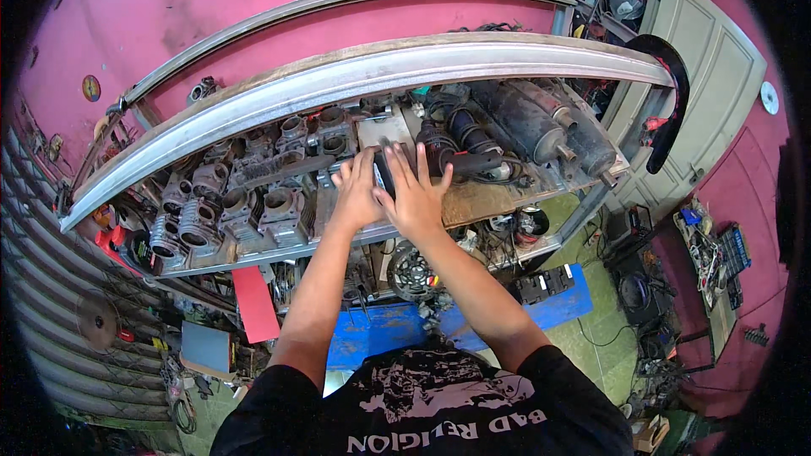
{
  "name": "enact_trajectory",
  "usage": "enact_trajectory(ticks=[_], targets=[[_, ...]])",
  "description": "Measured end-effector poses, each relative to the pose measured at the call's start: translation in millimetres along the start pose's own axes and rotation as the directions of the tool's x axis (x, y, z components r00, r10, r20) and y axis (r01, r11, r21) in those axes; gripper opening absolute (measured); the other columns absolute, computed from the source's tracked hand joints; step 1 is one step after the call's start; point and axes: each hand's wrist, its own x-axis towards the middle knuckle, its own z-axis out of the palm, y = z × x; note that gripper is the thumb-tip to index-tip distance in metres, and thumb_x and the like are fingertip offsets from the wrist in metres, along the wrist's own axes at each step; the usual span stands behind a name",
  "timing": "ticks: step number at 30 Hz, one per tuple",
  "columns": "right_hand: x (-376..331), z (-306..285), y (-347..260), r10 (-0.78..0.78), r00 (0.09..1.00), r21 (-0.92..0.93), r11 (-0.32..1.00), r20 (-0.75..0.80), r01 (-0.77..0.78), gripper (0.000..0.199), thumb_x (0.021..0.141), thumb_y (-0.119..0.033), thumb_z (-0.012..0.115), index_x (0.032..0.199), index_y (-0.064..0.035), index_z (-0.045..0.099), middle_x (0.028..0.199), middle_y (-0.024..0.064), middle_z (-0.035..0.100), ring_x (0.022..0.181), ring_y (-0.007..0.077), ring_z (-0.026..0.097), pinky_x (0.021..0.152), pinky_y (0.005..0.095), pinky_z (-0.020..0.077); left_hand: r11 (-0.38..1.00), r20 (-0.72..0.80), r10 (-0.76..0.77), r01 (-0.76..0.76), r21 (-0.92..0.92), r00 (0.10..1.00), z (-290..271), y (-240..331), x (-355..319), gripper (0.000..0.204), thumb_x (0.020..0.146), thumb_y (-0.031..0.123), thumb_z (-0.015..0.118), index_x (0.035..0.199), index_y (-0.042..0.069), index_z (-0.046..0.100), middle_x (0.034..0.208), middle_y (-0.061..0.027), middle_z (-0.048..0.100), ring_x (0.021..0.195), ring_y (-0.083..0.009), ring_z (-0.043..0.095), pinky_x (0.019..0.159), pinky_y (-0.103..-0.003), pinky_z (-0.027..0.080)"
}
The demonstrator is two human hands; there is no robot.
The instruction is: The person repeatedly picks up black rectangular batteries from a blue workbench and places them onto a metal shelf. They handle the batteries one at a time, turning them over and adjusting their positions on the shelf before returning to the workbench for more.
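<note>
A dark, box-like part [384, 171] with a pale strip on one face is partly covered by the two hands, near the middle of a crowded shelf [477, 204]. It is reached from about 7 o'clock by the left hand [358, 201] and from about 5 o'clock by the right hand [416, 203]. The right hand is held wide, its fingers fanned out toward 12 o'clock; the left is also held unclenched, with its fingers extended and set closer together. The two are nearly joined at the thumbs. Whether the part is pressed, lifted or only steadied cannot be told, as its underside is hidden.

Beyond it, at 12 o'clock, a pale flat plate [389, 128] is seen. Rows of finned engine cylinders [283, 204] are set out toward 9 o'clock, with a long dark bar [285, 171] laid across at 10. Black ribbed parts [437, 142] are placed just beside the right fingertips at 1 o'clock, and large dark canisters [525, 131] are grouped farther off at 2.

The step in hand is judged to be the handling or positioning of the dark part. For it to be shifted, both palms would need to be closed squarely on its sides, with the neighbouring pieces left undisturbed.
</note>
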Motion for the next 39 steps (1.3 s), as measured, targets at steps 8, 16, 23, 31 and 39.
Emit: enact_trajectory(ticks=[8, 16, 23, 31, 39], targets=[[-76, 13, -1, 0.05, 0.997, -0.057, 0.997, 0.059, -0.046, 0.079, 0.096, -0.059, 0.058, 0.163, -0.0226, 0.035, 0.169, -0.0021, 0.034, 0.161, 0.0312, 0.012, 0.113, 0.0804, 0.0025, 0.99, -0.003, -0.104, 0.104, -0.091, 0.995, -6, -18, -16, 0.139, 0.039, 0.032, 0.096, 0.157, 0.004, 0.028, 0.153, -0.0212, 0.042, 0.136, -0.0453, 0.039, 0.113, -0.06, 0.029], [6, 2, -11, 0.047, 0.999, -0.013, 0.999, -0.007, -0.047, 0.08, 0.097, -0.056, 0.059, 0.164, -0.0207, 0.032, 0.168, -0.0001, 0.035, 0.16, 0.0327, 0.014, 0.114, 0.0802, 0.0047, 0.994, -0.043, -0.057, 0.053, -0.092, 0.997, -4, -15, -16, 0.124, 0.052, 0.032, 0.092, 0.157, 0.004, 0.03, 0.154, -0.0213, 0.041, 0.134, -0.0457, 0.041, 0.11, -0.061, 0.032], [-78, 3, -13, 0.038, 0.993, -0.001, 0.999, 0.115, -0.038, 0.083, 0.095, -0.056, 0.061, 0.164, -0.0197, 0.032, 0.17, 0.001, 0.033, 0.161, 0.0323, 0.012, 0.114, 0.08, -0.0003, 0.988, 0.021, -0.12, 0.121, -0.098, 0.993, -17, -10, -16, 0.134, 0.042, 0.029, 0.095, 0.157, 0.005, 0.03, 0.153, -0.0204, 0.042, 0.134, -0.044, 0.041, 0.11, -0.058, 0.032], [3, 10, -18, -0.027, 0.998, -0.024, 0.999, -0.06, 0.026, 0.072, 0.099, -0.049, 0.059, 0.161, -0.022, 0.038, 0.166, -0.0029, 0.038, 0.161, 0.0284, 0.014, 0.114, 0.0804, 0.0015, 0.99, -0.06, -0.124, 0.12, -0.079, 0.99, 3, -11, -18, 0.101, 0.069, 0.023, 0.08, 0.156, 0.003, 0.032, 0.154, -0.0223, 0.042, 0.135, -0.0461, 0.041, 0.11, -0.06, 0.031], [-88, 29, 18, -0.063, 0.983, -0.109, 0.993, -0.171, 0.045, 0.058, 0.091, -0.023, 0.072, 0.146, -0.0335, 0.058, 0.151, -0.0118, 0.058, 0.156, 0.0225, 0.03, 0.115, 0.0751, 0.0068, 0.991, -0.042, -0.127, 0.125, -0.056, 0.991, -11, -2, -19, 0.138, 0.04, 0.036, 0.098, 0.156, 0.004, 0.029, 0.152, -0.0218, 0.043, 0.138, -0.046, 0.04, 0.108, -0.063, 0.033]])
